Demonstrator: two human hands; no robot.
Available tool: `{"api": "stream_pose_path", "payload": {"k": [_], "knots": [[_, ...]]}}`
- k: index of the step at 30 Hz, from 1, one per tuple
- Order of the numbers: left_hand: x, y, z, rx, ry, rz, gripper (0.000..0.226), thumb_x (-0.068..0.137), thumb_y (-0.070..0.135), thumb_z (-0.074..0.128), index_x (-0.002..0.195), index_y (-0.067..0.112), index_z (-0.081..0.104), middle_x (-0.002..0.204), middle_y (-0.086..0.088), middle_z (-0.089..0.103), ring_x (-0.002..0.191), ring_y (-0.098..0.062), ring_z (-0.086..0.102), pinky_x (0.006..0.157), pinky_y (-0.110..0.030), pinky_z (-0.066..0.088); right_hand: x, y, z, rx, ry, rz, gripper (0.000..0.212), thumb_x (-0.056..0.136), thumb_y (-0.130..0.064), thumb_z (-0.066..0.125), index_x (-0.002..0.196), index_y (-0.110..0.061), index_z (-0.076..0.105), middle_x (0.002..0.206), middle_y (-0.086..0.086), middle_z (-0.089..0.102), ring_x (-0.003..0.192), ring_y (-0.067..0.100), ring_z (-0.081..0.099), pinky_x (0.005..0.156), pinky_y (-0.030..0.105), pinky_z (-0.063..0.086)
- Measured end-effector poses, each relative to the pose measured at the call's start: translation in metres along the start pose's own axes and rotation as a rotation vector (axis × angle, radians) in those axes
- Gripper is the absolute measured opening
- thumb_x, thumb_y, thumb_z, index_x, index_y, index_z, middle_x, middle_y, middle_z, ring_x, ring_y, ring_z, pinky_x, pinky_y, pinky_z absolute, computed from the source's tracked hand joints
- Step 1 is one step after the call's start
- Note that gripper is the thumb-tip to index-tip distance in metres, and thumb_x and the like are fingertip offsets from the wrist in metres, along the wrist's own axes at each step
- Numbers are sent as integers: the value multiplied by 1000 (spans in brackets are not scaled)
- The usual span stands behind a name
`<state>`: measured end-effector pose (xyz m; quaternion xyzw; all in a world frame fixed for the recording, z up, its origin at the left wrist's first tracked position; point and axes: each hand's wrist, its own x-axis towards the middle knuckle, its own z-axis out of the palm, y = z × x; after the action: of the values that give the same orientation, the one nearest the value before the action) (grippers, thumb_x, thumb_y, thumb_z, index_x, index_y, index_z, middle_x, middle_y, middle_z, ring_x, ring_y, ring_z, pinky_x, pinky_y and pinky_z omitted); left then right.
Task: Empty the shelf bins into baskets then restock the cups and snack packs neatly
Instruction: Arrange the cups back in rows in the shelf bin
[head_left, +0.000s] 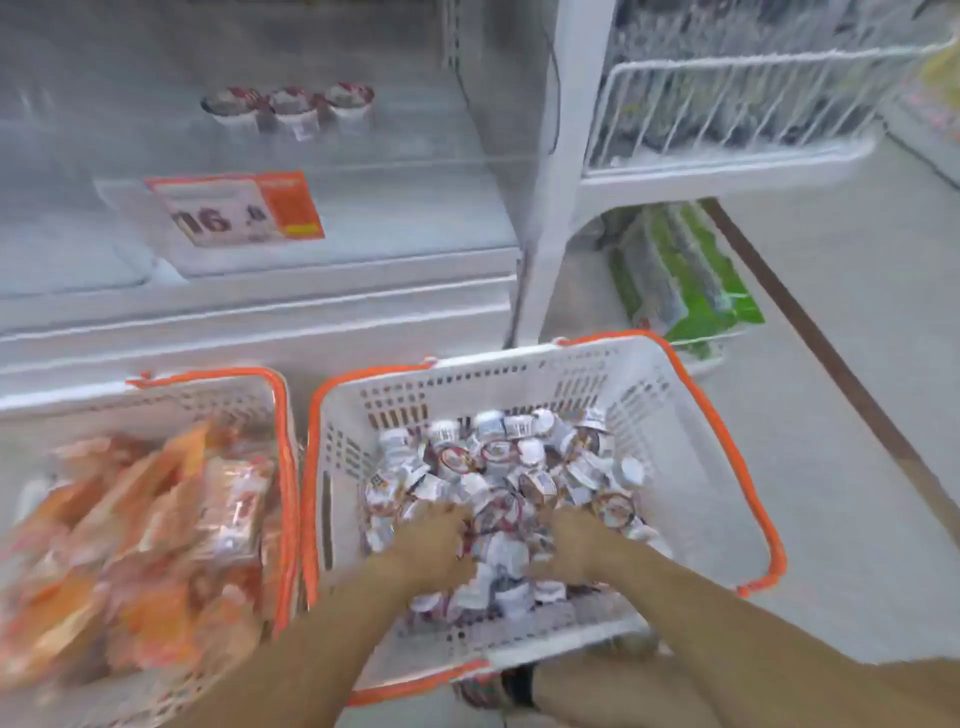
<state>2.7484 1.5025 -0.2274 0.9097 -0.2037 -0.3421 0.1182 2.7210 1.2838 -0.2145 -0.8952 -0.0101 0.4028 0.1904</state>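
A shop aisle with a pale floor (831, 415) and a white refrigerated shelf unit (311, 291) fills the background; the whole view is blurred. At far left a white basket with orange handles (283, 467) sits on the floor, heaped with orange snack packs (145, 545); above it, on the shelf front, hangs an orange and white price tag (234, 208) reading 16; behind the tag, further back on the shelf, three small cups (291, 106) stand in a row, touching or nearly so, with red-printed lids.

Just beside the first basket, to its right, stands a second white basket with orange handles (727, 447); it holds a loose pile of small cups (519, 467) lying at all angles, white-sided with red and white lids. Both of the person's bare arms reach down into this basket. The left hand (434, 545) rests on the near left part of the pile, its fingers curled down among the cups; the blur hides whether they actually hold one. The right hand (574, 540) lies just right of it on the same pile, fingers likewise bent into the cups, and its hold cannot be told either; a few cups lie between the two hands.

Further right, a white post carries a wire rack (727, 109); below it, green packs (685, 280) lie on a low tray by the floor; a dark strip (831, 364) runs diagonally across the floor at far right.
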Motion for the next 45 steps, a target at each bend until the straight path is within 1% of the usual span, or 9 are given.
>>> {"api": "stream_pose_path", "payload": {"k": [3,8,12,18,26,29,33,39,45], "knots": [[-4,-4,31,-32,-19,-15,81,77,47,75,146,22,39,148,-3,39,143,-26,25,110,-47,37,11,5,39,-102,-3,65,106,76,-60,77,158,-19,23,161,13,22,148,38,23,116,45,33],[-3,-13,22,-156,55,-53,82,74,38,85,144,22,46,135,-1,49,129,-20,39,110,-35,36,20,8,26,-129,-23,102,80,70,-41,87,139,-23,51,139,13,45,135,38,37,110,45,38],[-2,-24,22,-189,128,-66,43,86,16,75,127,23,64,120,-2,59,118,-18,50,99,-30,43,21,9,9,-165,25,105,36,78,-12,72,114,-11,69,112,7,70,101,24,67,88,33,55],[-12,-23,24,-225,279,-54,15,87,28,75,90,32,60,95,9,58,97,-13,51,90,-32,44,12,4,-22,5,53,152,30,86,-12,67,115,-11,66,95,3,64,81,17,64,63,29,52],[-45,-22,30,-542,240,-134,19,94,32,67,107,26,55,87,-6,58,59,-6,51,61,-18,46,9,-26,-20,288,-168,66,66,88,-14,76,146,-8,45,142,13,54,117,28,62,98,39,53],[-51,-20,42,-410,57,-192,19,97,32,61,109,18,64,104,-12,55,66,-4,51,82,-28,51,19,-33,7,176,-201,46,86,84,-19,80,155,-21,33,155,10,41,134,31,50,108,42,45],[-48,-15,45,-445,91,-225,35,99,34,57,132,23,60,126,-4,50,86,-9,59,103,-34,47,23,-30,14,187,-230,5,81,83,-11,79,150,-36,39,156,13,37,128,34,56,90,43,58],[-46,-14,43,-541,85,-306,33,99,29,59,127,12,61,128,-6,62,100,-13,60,96,-28,47,20,-32,17,-6,-160,-29,63,78,-13,79,133,-26,51,144,7,45,115,28,59,93,41,54],[-48,-10,37,-637,103,-378,35,100,31,56,128,10,56,121,-6,64,98,-15,56,83,-25,43,14,-17,9,76,-92,-31,55,69,-17,90,113,-26,59,130,8,59,99,25,66,70,29,51]]}}
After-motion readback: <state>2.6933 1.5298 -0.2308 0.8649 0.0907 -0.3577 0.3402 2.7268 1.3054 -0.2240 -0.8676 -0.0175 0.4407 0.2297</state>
